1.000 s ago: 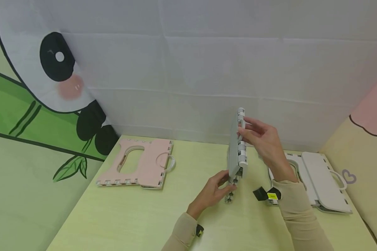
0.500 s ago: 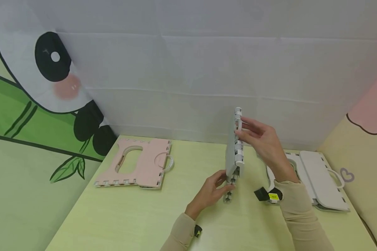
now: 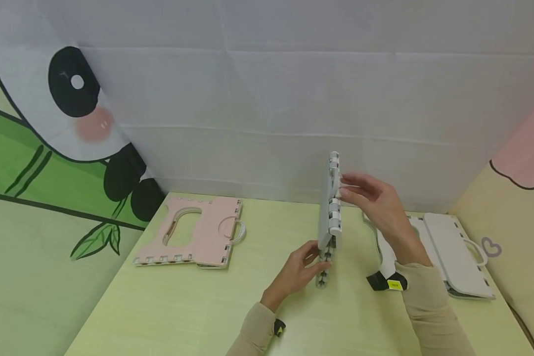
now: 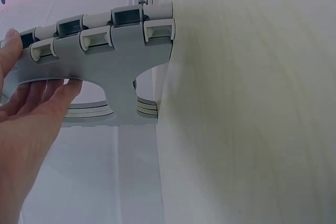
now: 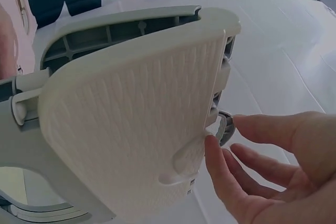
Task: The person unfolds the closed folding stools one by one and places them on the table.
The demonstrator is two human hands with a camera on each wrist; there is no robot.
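A grey and white folding stool (image 3: 326, 212) stands on edge over the table, its hinged spine toward me in the head view. My left hand (image 3: 295, 272) grips its lower part; in the left wrist view the fingers of that hand (image 4: 29, 124) reach into the opening of a grey leg panel (image 4: 121, 56). At the spine, my right hand (image 3: 380, 212) has its fingertips on the stool. The right wrist view shows thumb and fingers pinching the small grey carrying handle (image 5: 227, 129) beside the textured white top (image 5: 131, 108). The two top halves are partly spread there.
A pink folding stool (image 3: 213, 230) lies folded flat on the left of the pale yellow-green table (image 3: 196, 306). To the right lies a white folding stool (image 3: 456, 257), partly behind my right forearm. A white cloth wall (image 3: 267, 99) rises behind the table.
The right hand has shifted slightly right and down relative to the stool. In the head view the held stool sits slightly further left; my left hand keeps its hold.
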